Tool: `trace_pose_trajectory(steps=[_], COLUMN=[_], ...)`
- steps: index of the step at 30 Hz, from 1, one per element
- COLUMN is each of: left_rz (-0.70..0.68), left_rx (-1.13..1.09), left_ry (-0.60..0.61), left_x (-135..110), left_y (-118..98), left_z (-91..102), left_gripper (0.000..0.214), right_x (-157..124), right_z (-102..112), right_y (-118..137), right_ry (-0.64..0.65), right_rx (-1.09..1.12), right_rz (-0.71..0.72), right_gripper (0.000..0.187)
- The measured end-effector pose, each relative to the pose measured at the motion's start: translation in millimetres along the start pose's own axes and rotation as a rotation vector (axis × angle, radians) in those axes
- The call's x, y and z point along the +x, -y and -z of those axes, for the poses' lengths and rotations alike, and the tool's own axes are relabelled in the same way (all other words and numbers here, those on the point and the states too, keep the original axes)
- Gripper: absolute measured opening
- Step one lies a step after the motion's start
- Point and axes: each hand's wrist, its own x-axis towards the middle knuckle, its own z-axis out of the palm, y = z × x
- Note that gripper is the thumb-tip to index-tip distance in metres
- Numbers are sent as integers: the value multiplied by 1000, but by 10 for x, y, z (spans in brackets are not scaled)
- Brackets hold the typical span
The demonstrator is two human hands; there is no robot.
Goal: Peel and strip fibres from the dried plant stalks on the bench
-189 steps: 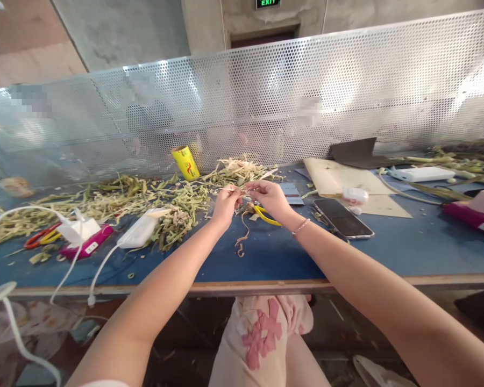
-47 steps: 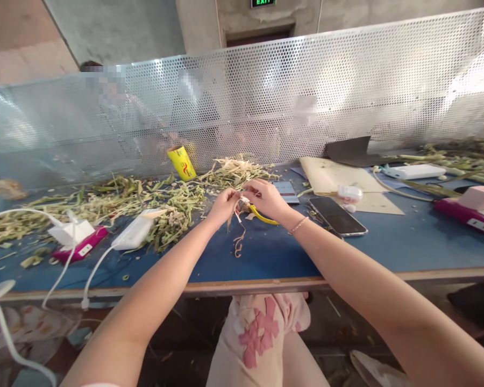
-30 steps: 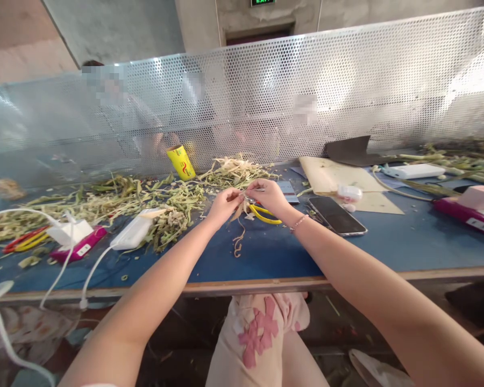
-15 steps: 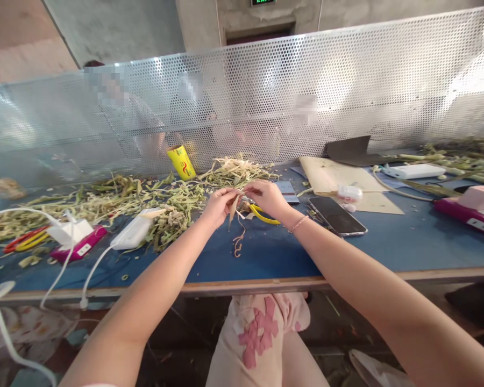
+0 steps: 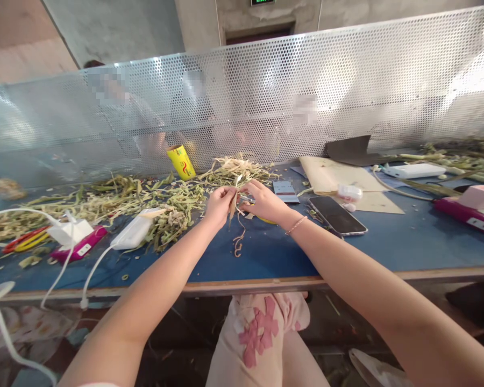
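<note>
Left of the phone point(image 5: 337, 216), your left hand point(image 5: 220, 205) pinches the strip point(image 5: 233, 204), long axis near upright; your right hand point(image 5: 265, 202) sits just beside, its grip impossible to tell.

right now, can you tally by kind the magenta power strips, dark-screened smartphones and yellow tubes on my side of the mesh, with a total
Magenta power strips: 2
Dark-screened smartphone: 1
Yellow tube: 1
Total: 4
</note>
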Motion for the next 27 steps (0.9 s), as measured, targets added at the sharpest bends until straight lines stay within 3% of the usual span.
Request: trace_pose_trajectory(steps=[12,19,23,27], left_rz=[-219,-251,-253,-215], left_rx=[192,252,301,274], left_ry=[91,80,41,85], left_x=[5,-59,-64,-62], left_y=[84,45,29,23], left_z=[41,-27,-52,-49], left_gripper=[21,18,14,17], right_x=[-11,-5,16,41], right_z=[29,55,23,-21], right_y=[113,145,132,86], right_ry=[-77,-53,-110,-185], right_rx=[-28,-88,8,207], right_rz=[-32,21,-66,-248], right_gripper=[22,12,10,7])
